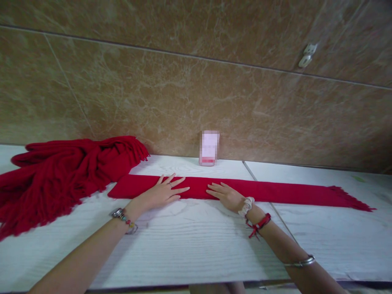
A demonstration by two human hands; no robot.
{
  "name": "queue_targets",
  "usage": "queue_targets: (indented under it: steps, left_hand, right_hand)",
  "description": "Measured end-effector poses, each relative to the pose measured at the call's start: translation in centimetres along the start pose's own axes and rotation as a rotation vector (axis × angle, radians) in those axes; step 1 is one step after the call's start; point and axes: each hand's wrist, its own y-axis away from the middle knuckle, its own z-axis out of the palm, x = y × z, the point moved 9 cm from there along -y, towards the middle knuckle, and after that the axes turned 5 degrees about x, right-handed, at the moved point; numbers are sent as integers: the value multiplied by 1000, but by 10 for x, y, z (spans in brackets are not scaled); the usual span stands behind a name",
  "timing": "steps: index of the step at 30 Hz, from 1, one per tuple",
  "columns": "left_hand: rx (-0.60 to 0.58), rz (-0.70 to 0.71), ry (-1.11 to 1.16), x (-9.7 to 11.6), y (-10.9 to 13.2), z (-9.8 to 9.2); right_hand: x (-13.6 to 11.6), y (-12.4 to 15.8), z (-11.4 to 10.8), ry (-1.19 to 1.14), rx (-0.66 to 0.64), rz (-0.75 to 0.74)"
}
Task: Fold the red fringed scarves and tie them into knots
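Note:
A long red scarf (275,191) lies folded into a flat narrow strip across the white table (190,245), its fringed end at the right. My left hand (163,190) rests flat on the strip near its middle, fingers spread and pointing right. My right hand (225,195) lies flat on the strip just to the right, fingers stretched out towards the left hand. A small gap separates the fingertips. Neither hand holds anything. Bracelets sit on both wrists, with a white scrunchie and red cord on the right.
A heap of crumpled red fringed scarves (61,175) lies at the table's left. A small pink-and-white card (209,148) leans against the brown marble wall (196,90) behind the strip. A white fitting (308,55) is fixed on the wall at upper right.

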Motion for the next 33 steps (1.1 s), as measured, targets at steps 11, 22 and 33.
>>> queue_targets:
  steps: [11, 22, 33]
  left_hand:
    - [126, -26, -89, -15, 15, -3]
    - [193, -179, -247, -44, 27, -2]
    - [116, -235, -244, -43, 21, -4]
  right_hand:
    - [-15, -34, -37, -158, 229, 321]
    - [-18, -61, -5, -101, 91, 423]
    - [76, 52, -16, 103, -58, 757]
